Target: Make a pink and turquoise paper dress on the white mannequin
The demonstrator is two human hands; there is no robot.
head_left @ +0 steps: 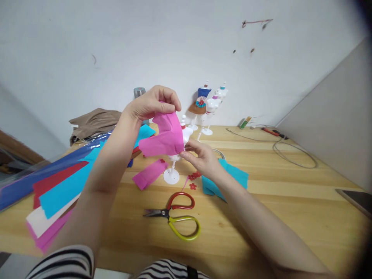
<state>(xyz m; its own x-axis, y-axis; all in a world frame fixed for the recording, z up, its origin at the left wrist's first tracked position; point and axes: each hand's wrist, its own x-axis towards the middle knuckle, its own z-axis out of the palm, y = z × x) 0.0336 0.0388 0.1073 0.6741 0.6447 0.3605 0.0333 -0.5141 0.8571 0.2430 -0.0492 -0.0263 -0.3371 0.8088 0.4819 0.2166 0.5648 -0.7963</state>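
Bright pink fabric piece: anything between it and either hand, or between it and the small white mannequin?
Nothing visible. The left hand pinches the bright pink fabric piece at its top, the right hand touches its lower right corner, and it overlaps the small white mannequin in view.

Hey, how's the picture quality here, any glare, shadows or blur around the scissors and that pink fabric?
Head view: light looks soft, with a faint shadow beside the handles of the scissors; head view: small glints on the clear plastic at left; head view: a dark, blurred band along the right edge; head view: the pink fabric slightly soft, its outline readable.
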